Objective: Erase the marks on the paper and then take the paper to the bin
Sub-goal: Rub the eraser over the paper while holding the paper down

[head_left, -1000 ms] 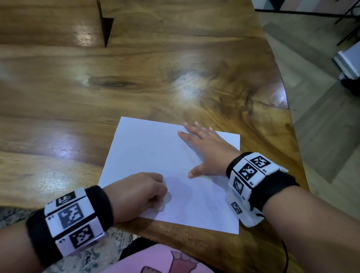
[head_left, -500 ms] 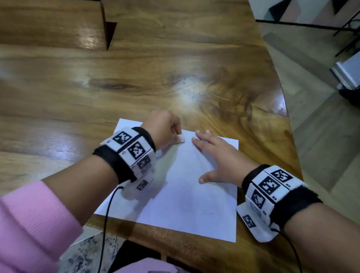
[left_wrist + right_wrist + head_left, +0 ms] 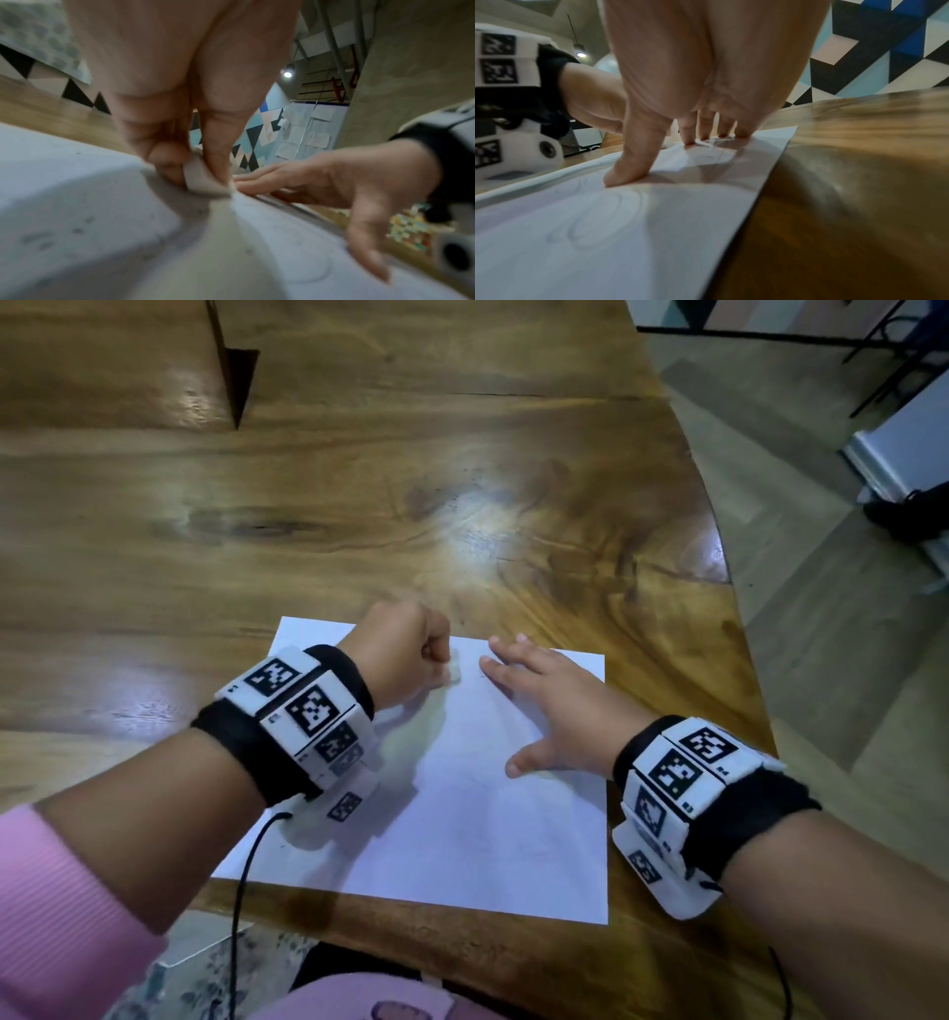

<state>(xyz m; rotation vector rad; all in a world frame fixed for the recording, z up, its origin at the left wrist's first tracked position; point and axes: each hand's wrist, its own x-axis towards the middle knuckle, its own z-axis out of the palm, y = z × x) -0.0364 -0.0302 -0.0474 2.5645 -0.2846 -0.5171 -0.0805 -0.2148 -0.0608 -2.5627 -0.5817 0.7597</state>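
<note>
My left hand pinches the eraser against the paper; my right hand lies flat, fingers straight; the pencil marks look faint, perhaps partly erased

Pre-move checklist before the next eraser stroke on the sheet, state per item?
1. Left hand grip on the eraser: pinched between thumb and fingers, ok.
2. Eraser touching the paper: ok, its lower edge sits on the sheet in the left wrist view.
3. Right hand holding the paper down: fingers spread flat on it, ok.
4. Paper fully on the table: ok, all four corners are on the wood.
5. Marks all gone: not ok, faint pencil curves remain.
6. Bin location: cannot tell, none in view.
</note>
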